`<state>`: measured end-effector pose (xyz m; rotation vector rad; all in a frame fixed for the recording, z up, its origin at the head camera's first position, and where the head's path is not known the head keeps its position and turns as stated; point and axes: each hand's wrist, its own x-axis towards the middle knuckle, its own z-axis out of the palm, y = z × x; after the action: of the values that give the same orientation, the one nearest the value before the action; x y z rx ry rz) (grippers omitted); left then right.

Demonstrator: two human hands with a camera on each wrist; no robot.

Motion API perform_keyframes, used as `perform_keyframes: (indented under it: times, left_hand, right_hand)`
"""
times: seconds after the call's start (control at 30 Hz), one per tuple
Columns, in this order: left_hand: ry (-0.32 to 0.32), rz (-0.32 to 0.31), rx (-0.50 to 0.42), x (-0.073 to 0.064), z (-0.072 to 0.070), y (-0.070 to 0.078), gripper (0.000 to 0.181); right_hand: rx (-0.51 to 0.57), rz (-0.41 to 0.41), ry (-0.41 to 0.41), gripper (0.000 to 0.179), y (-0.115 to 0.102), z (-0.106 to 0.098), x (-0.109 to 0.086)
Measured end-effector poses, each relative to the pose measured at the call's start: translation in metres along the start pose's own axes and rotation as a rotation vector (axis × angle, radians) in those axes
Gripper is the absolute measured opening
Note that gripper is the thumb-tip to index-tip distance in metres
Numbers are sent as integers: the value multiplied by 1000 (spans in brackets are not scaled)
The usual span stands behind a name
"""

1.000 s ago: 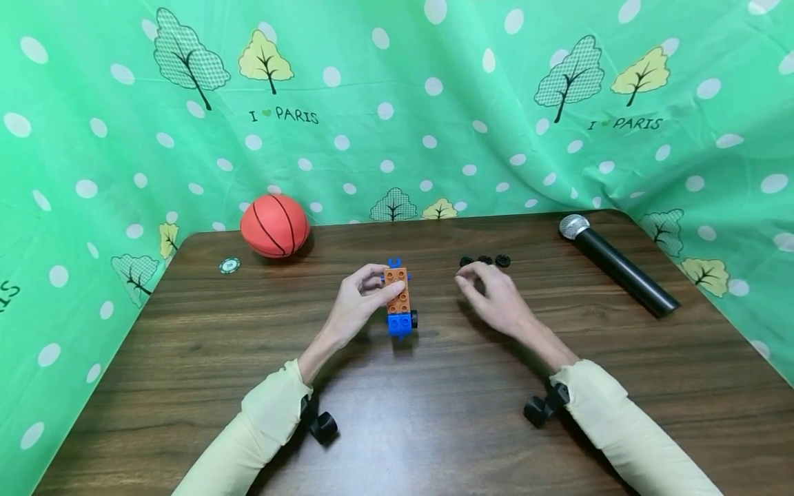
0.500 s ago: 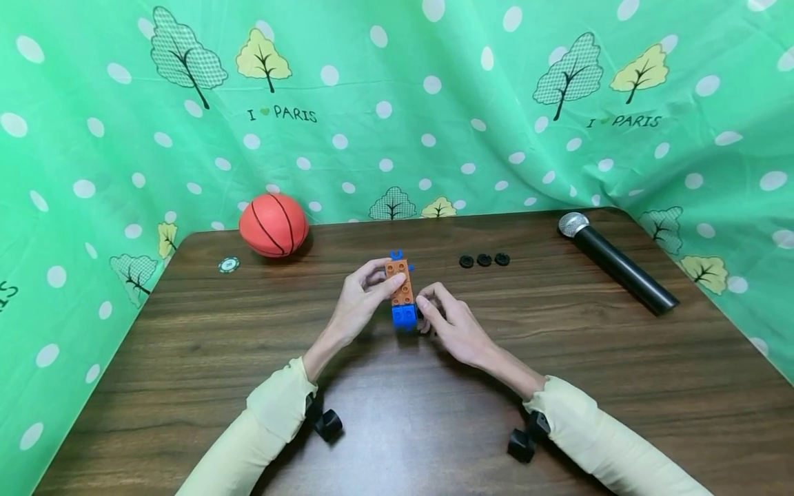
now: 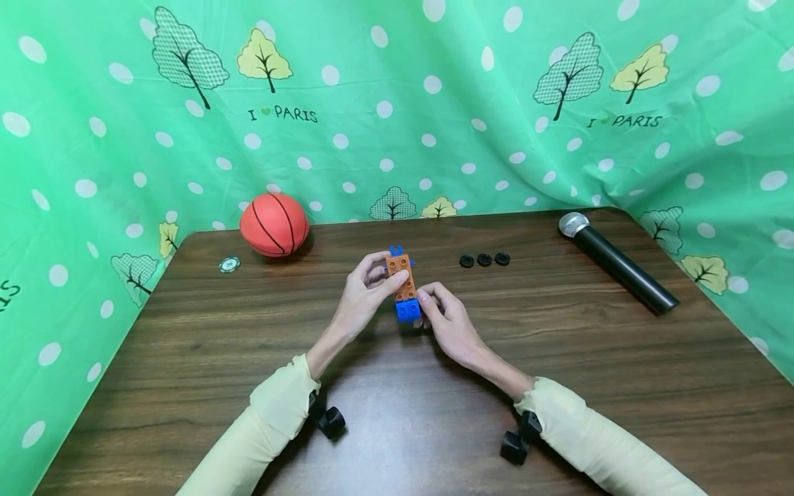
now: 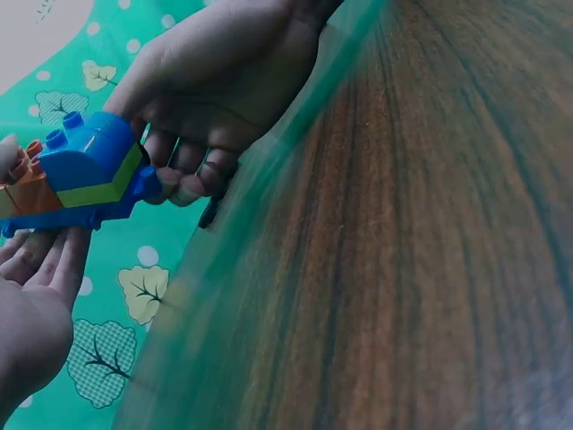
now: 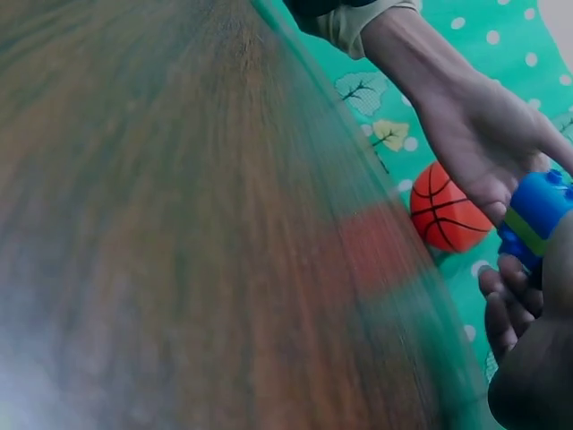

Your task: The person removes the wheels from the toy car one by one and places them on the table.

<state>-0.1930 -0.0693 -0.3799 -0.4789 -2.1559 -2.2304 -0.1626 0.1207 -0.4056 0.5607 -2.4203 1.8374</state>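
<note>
My left hand (image 3: 362, 297) grips a building-block toy car (image 3: 407, 292), its thumb on top of the orange block and its fingers along the far side. The car has an orange studded body, a blue block at the near end and a blue hook at the far end. In the left wrist view a lime-green layer shows under the blue block (image 4: 94, 159). My right hand (image 3: 455, 329) pinches at the car's near right corner with thumb and curled fingers, around the black wheel there, which the fingers hide. In the right wrist view the blue end (image 5: 540, 208) lies between both hands.
Three loose black wheels (image 3: 484, 260) lie in a row behind my right hand. A red basketball (image 3: 274, 224) and a poker chip (image 3: 229, 264) are at the back left. A black microphone (image 3: 620, 265) lies on the right. A green curtain (image 3: 397, 103) hangs behind the table (image 3: 409, 427).
My right hand has come from beside the loose wheels, leftward and nearer, to the car's right side. My left hand has shifted the car slightly away and right, tilting it.
</note>
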Motion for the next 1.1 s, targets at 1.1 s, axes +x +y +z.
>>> perform_keyframes:
  times: [1.1]
  left_hand:
    - [-75, -70, -68, -4, 9, -5, 54]
  right_hand:
    - [8, -24, 81, 24, 1, 8, 2]
